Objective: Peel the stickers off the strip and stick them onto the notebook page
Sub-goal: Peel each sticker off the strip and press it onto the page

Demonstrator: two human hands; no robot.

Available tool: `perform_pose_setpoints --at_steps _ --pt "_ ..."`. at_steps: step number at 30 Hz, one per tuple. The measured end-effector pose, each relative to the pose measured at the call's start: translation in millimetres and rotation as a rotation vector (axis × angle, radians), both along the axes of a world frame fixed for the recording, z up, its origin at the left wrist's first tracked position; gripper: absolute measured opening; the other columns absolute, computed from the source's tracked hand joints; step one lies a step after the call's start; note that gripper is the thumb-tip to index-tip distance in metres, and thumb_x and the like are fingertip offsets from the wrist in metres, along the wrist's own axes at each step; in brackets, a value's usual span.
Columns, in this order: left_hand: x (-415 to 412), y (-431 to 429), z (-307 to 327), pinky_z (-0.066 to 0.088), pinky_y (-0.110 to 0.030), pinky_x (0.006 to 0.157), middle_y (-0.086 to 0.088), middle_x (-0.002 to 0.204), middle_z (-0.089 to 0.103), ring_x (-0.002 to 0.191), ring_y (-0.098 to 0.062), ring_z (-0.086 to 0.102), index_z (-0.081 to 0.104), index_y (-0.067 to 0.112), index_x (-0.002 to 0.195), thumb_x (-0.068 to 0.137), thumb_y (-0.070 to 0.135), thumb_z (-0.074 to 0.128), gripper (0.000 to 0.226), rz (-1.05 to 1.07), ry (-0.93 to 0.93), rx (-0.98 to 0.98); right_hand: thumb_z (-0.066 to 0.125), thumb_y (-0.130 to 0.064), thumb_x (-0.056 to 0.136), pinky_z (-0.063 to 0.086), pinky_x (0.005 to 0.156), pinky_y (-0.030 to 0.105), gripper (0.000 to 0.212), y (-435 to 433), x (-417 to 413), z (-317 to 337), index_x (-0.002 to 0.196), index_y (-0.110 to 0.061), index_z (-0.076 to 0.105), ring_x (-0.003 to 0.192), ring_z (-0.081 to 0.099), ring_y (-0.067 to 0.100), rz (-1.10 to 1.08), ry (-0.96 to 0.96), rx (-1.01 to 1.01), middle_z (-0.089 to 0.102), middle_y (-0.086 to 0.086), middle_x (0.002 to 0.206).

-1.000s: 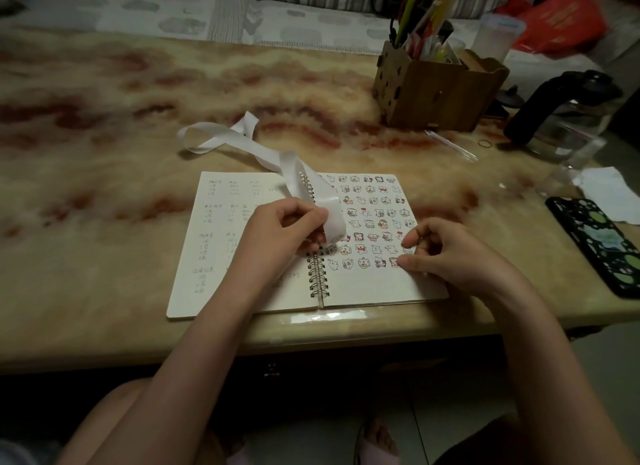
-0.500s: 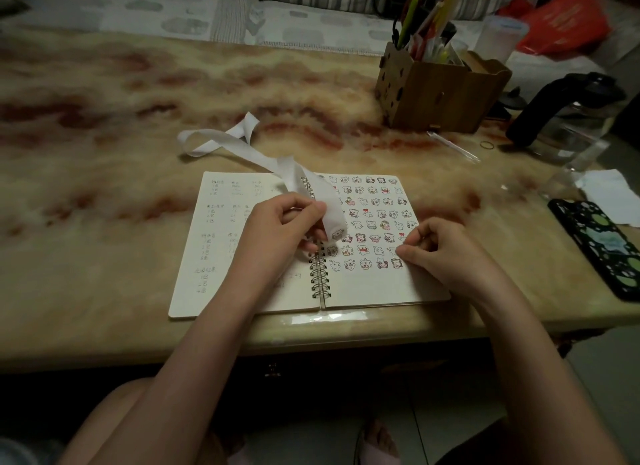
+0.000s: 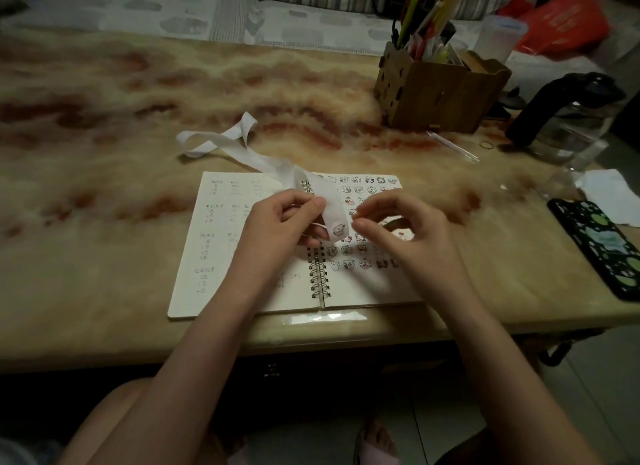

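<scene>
An open spiral notebook [image 3: 221,257] lies near the table's front edge. Its right page carries several rows of small cartoon stickers [image 3: 360,187]; its left page has handwriting. A long white backing strip [image 3: 270,161] trails from the far left across the spine. My left hand [image 3: 277,222] pinches the strip's near end above the spine, where one sticker [image 3: 338,230] shows. My right hand [image 3: 401,229] hovers just right of that sticker, thumb and forefinger close together at its edge, holding nothing that I can see.
A wooden pen holder [image 3: 440,90] stands at the back right, a glass kettle [image 3: 568,118] beside it. A phone [image 3: 599,243] and white paper [image 3: 613,194] lie at the right edge. A clear pen [image 3: 453,146] and rubber band [image 3: 486,145] lie behind the notebook.
My right hand lifted off the lower sticker row and moved up and left to the strip's end. My left hand raised the strip slightly.
</scene>
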State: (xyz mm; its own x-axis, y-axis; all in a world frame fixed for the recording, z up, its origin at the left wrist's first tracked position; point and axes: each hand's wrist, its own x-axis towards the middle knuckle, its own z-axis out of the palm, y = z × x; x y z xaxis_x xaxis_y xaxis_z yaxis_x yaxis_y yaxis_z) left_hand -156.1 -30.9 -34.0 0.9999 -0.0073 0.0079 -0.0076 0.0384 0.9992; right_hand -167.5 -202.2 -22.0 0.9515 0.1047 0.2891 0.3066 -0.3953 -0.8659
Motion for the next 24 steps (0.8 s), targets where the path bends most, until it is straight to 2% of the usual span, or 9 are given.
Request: perform_pose_setpoints --at_steps 3,6,10,13,15,24 --pt "-0.4 -0.2 0.5 0.054 -0.018 0.06 0.004 0.061 0.067 0.06 -0.008 0.065 0.065 0.009 0.087 0.093 0.015 0.059 0.011 -0.008 -0.005 -0.011 0.074 -0.01 0.079 0.05 0.071 0.031 0.008 8.2 -1.4 -3.1 0.084 -0.013 0.069 0.076 0.065 0.011 0.041 -0.016 -0.013 0.071 -0.006 0.08" --pt "-0.4 -0.4 0.6 0.054 -0.019 0.06 0.002 0.063 0.066 0.06 -0.009 0.065 0.066 0.008 0.089 0.093 0.016 0.059 0.011 -0.009 -0.005 -0.007 0.074 -0.007 0.077 0.049 0.068 0.031 0.008 11.1 -2.4 -3.9 0.08 -0.013 0.07 0.071 0.064 0.011 0.031 -0.011 -0.003 0.071 -0.004 0.075" --pt "0.3 -1.5 0.7 0.055 -0.02 0.061 -0.003 0.072 0.066 0.066 -0.01 0.067 0.067 0.008 0.088 0.094 0.019 0.057 0.016 -0.044 -0.009 0.015 0.075 -0.008 0.078 0.049 0.066 0.028 0.009 10.1 -1.5 -5.5 0.081 -0.015 0.071 0.068 0.062 0.004 -0.017 0.01 0.027 0.071 -0.006 0.075" --pt "-0.1 -2.7 0.0 0.055 -0.021 0.063 -0.001 0.068 0.067 0.066 -0.009 0.067 0.067 0.006 0.086 0.09 0.016 0.062 0.012 -0.076 0.002 0.034 0.074 -0.008 0.079 0.048 0.064 0.022 0.008 8.8 -0.3 -6.4 0.083 -0.015 0.071 0.068 0.061 0.0 -0.043 0.004 0.047 0.071 -0.006 0.076" --pt "-0.4 -3.1 -0.5 0.055 -0.02 0.065 0.003 0.062 0.068 0.063 -0.006 0.066 0.067 0.01 0.084 0.088 0.012 0.065 0.006 -0.091 0.007 0.05 0.074 -0.009 0.079 0.047 0.063 0.019 0.008 8.2 0.2 -6.8 0.083 -0.015 0.071 0.067 0.061 0.0 -0.054 -0.006 0.044 0.071 -0.007 0.076" --pt "-2.1 -2.5 0.1 0.056 -0.023 0.07 0.002 0.064 0.069 0.066 -0.008 0.067 0.07 0.016 0.077 0.088 0.014 0.064 0.013 -0.099 0.016 0.063 0.074 -0.009 0.079 0.049 0.067 0.016 0.007 8.2 0.7 -9.0 0.084 -0.013 0.073 0.069 0.063 0.001 -0.054 -0.026 0.028 0.072 -0.006 0.078"
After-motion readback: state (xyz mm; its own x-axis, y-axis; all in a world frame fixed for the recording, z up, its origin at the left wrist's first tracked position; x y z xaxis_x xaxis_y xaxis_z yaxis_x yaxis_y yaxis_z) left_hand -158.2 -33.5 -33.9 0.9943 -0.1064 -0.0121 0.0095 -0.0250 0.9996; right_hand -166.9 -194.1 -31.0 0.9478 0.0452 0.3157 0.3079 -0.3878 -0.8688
